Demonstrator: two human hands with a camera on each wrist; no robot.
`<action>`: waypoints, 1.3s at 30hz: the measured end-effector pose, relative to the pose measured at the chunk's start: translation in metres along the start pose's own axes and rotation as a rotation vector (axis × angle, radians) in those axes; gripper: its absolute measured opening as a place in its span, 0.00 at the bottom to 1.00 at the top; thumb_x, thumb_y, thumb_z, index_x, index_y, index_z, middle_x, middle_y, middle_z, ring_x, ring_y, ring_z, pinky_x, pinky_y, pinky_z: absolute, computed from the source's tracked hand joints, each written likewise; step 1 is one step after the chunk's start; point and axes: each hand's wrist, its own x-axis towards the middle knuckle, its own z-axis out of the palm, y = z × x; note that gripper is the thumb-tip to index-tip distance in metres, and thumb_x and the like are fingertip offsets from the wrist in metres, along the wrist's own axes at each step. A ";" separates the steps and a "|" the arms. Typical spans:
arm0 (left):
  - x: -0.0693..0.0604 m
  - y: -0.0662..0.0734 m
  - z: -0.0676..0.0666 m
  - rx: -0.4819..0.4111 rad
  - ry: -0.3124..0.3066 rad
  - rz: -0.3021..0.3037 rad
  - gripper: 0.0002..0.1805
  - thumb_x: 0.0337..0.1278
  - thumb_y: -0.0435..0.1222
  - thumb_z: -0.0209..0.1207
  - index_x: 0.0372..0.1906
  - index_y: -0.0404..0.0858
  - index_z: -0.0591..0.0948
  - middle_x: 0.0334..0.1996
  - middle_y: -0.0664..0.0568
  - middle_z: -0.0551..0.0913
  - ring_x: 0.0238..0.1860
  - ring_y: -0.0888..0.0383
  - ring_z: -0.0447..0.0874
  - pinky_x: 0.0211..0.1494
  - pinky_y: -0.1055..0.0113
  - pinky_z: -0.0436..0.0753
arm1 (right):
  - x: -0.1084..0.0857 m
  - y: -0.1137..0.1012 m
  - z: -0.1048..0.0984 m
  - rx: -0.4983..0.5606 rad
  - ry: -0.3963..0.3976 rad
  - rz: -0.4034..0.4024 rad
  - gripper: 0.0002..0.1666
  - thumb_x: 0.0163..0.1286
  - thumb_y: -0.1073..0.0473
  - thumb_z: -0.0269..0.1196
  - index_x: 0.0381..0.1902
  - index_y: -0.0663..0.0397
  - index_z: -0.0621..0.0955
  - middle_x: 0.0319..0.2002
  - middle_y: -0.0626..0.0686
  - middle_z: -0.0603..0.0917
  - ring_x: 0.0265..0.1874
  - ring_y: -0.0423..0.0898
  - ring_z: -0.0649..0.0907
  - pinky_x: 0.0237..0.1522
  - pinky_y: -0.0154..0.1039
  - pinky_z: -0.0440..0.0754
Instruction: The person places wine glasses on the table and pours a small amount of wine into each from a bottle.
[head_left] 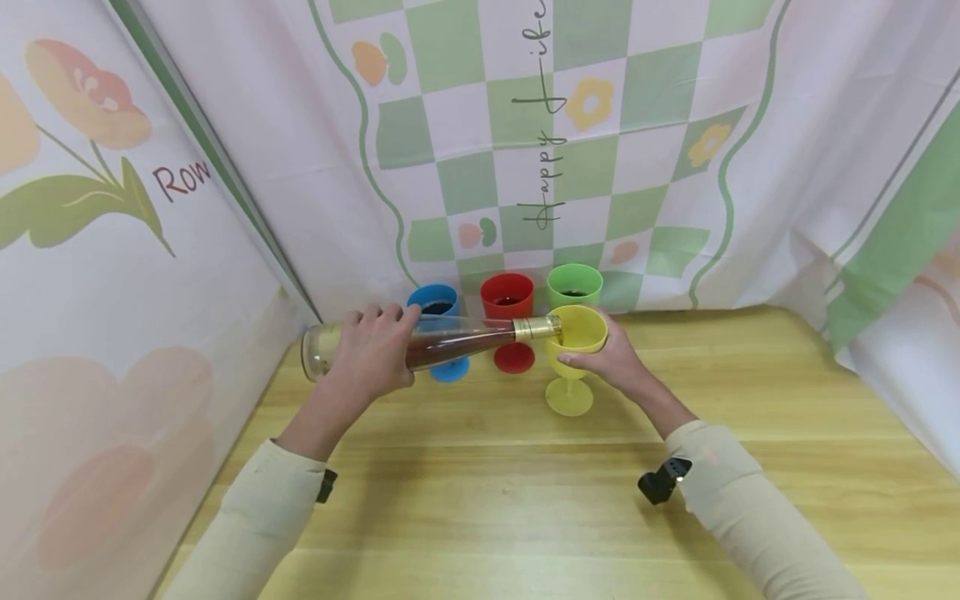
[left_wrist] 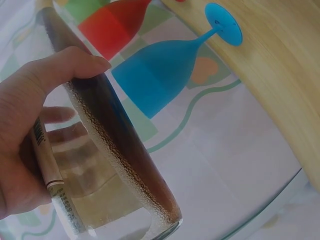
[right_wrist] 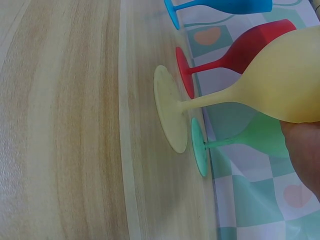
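My left hand (head_left: 375, 350) grips a clear glass bottle (head_left: 457, 343) of dark reddish-brown liquid, tipped nearly level with its neck to the right. The gold-banded mouth lies at the rim of a yellow goblet (head_left: 568, 367), and some liquid shows inside that goblet. With thumb and fingers around its bowl, my right hand (head_left: 611, 354) holds the yellow goblet upright. Seen from the left wrist, the thumb crosses the bottle (left_wrist: 120, 145) and fingers show through the glass. In the right wrist view the yellow goblet's foot (right_wrist: 170, 110) is at the tabletop; whether it touches is unclear.
Behind the bottle stand a blue goblet (head_left: 450, 369) and a red goblet (head_left: 507, 292), and a green goblet (head_left: 574, 279) is behind the yellow one. All three contain dark liquid. A patterned curtain (head_left: 517, 167) hangs along the back edge of the wooden table (head_left: 487, 500).
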 end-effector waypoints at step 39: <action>-0.001 0.000 -0.002 0.035 0.007 0.009 0.44 0.38 0.48 0.78 0.63 0.40 0.72 0.49 0.43 0.84 0.47 0.42 0.82 0.52 0.46 0.84 | 0.000 -0.001 0.000 -0.006 -0.001 0.001 0.45 0.53 0.76 0.71 0.69 0.69 0.68 0.51 0.49 0.78 0.46 0.34 0.80 0.47 0.25 0.83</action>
